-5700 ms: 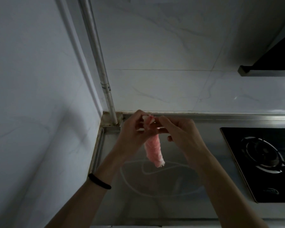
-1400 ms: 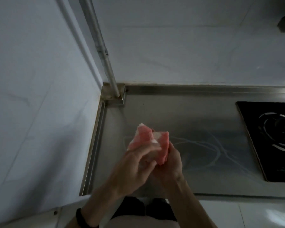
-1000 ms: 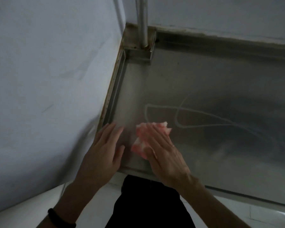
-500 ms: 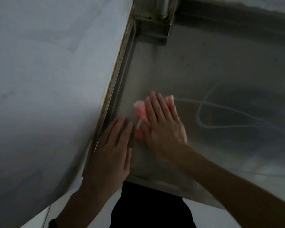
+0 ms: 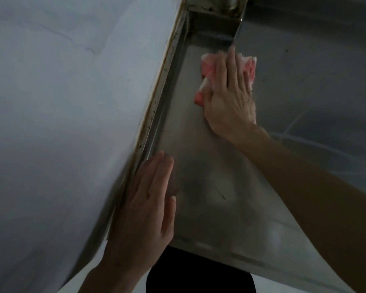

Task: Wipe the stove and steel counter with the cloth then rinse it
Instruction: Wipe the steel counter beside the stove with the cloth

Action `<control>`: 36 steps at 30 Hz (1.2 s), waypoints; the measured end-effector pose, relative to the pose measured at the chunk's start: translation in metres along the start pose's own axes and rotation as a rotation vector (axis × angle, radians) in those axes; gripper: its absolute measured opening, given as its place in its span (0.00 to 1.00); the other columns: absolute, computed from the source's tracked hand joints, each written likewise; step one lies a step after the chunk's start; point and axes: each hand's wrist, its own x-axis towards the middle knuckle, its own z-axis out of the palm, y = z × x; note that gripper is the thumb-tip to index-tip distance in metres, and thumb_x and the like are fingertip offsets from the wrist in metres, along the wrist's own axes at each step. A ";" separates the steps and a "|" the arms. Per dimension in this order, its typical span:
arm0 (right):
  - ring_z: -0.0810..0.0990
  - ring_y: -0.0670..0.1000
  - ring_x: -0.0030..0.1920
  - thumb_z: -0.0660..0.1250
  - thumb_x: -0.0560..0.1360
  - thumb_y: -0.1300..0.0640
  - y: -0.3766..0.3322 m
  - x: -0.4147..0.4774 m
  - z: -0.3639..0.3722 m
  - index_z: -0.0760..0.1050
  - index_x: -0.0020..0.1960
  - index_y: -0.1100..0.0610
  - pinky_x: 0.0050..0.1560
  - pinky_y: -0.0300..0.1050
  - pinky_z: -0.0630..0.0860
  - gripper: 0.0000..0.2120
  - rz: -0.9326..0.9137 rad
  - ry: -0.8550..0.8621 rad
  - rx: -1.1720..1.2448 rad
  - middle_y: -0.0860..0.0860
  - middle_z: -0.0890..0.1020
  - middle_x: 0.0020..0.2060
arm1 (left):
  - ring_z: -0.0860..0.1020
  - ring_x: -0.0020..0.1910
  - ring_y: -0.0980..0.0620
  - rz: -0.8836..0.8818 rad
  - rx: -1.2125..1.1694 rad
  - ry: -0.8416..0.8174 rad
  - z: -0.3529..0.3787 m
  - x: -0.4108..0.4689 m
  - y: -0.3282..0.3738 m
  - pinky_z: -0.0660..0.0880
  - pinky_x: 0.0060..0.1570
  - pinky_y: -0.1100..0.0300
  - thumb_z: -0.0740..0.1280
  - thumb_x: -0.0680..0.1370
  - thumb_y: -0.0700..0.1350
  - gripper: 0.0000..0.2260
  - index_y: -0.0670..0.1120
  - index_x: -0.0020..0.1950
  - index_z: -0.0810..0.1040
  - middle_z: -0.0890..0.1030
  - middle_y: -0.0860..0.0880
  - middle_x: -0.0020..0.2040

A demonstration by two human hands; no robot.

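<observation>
The right hand (image 5: pixel 230 96) lies flat on the pink fluffy cloth (image 5: pixel 207 68), fingers straight and close together. It presses the cloth onto the brushed steel desk (image 5: pixel 220 176) near the far left corner, just short of the steel corner bracket (image 5: pixel 216 9). The left hand (image 5: pixel 148 199) rests palm-down, fingers straight and together, on the near left of the desk beside the raised steel rim (image 5: pixel 154 106) that meets the pale marbled wall (image 5: pixel 61 102). The stove is out of sight. Nothing pinches the cloth, so I'd guess a fast push could let it slide free or bunch against the bracket. The speckled seam along the rim could get skipped, and the bracing palm may leave prints on the steel.
</observation>
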 end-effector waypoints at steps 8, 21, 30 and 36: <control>0.40 0.59 0.85 0.47 0.85 0.43 -0.048 -0.124 0.024 0.43 0.86 0.58 0.84 0.62 0.44 0.35 -0.167 -0.126 -0.001 0.59 0.45 0.85 | 0.54 0.85 0.54 -0.066 -0.199 0.028 -0.001 0.015 0.014 0.54 0.83 0.57 0.57 0.86 0.51 0.27 0.47 0.84 0.57 0.58 0.51 0.85; 0.38 0.58 0.85 0.45 0.86 0.44 -0.022 -0.038 0.009 0.40 0.86 0.55 0.83 0.62 0.41 0.33 -0.255 -0.159 -0.098 0.57 0.45 0.85 | 0.54 0.85 0.47 0.101 -0.042 0.094 -0.011 0.056 0.019 0.56 0.82 0.46 0.55 0.85 0.51 0.28 0.44 0.84 0.59 0.56 0.47 0.86; 0.36 0.55 0.84 0.46 0.87 0.43 -0.014 0.022 0.001 0.38 0.86 0.55 0.83 0.57 0.35 0.34 -0.039 -0.124 -0.035 0.56 0.40 0.85 | 0.54 0.85 0.48 0.048 -0.042 0.089 -0.011 0.058 0.020 0.58 0.82 0.44 0.53 0.85 0.53 0.27 0.44 0.84 0.60 0.56 0.46 0.86; 0.50 0.60 0.85 0.54 0.85 0.44 -0.055 -0.183 0.031 0.54 0.85 0.57 0.83 0.64 0.53 0.33 -0.076 -0.044 0.074 0.58 0.54 0.85 | 0.48 0.86 0.49 0.035 -0.039 0.040 -0.002 0.082 0.035 0.55 0.84 0.45 0.51 0.86 0.54 0.28 0.48 0.85 0.54 0.52 0.47 0.86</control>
